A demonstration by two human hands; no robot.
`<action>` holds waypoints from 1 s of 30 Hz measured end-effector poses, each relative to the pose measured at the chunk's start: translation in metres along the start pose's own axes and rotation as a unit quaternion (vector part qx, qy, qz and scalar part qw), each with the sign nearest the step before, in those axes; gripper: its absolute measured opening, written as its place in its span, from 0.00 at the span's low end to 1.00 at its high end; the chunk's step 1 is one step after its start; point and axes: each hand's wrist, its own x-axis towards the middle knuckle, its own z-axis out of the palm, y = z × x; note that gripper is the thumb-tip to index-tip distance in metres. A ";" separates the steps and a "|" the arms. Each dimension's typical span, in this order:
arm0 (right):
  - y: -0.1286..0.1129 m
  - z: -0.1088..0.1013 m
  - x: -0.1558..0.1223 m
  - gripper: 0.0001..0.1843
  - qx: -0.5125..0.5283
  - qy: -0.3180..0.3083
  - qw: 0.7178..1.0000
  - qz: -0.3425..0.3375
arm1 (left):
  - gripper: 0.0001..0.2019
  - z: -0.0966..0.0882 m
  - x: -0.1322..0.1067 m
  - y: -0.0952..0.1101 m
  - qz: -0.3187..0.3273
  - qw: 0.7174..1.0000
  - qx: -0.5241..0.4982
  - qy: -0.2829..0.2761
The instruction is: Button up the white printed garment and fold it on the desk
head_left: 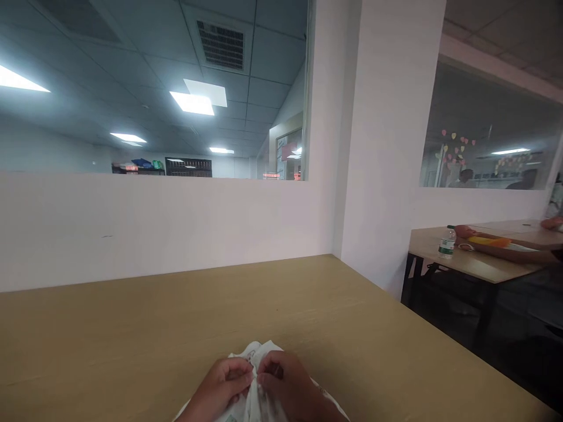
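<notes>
A white plastic bag (pixel 255 404) with some faint print lies at the near edge of the wooden table (pixel 132 328), its bunched top standing up between my hands. My left hand (pixel 224 384) pinches the gathered plastic from the left, thumb against fingers. From the other side my right hand (pixel 284 378) pinches the same bunched part, its fingertips almost touching those of the left. The lower bag runs out of view at the bottom, and what it holds, if anything, is hidden.
A white wall with a window stands behind the table, and a white pillar (pixel 382 140) rises at its right corner. On another table (pixel 484 266) to the right are a plastic bottle (pixel 447 243), a yellow-orange item (pixel 490 241) and another person's arm (pixel 514 253).
</notes>
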 end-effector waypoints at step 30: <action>-0.007 0.027 0.001 0.03 0.059 0.133 0.989 0.010 | 0.35 0.002 0.008 -0.031 0.023 0.995 -0.084 0.046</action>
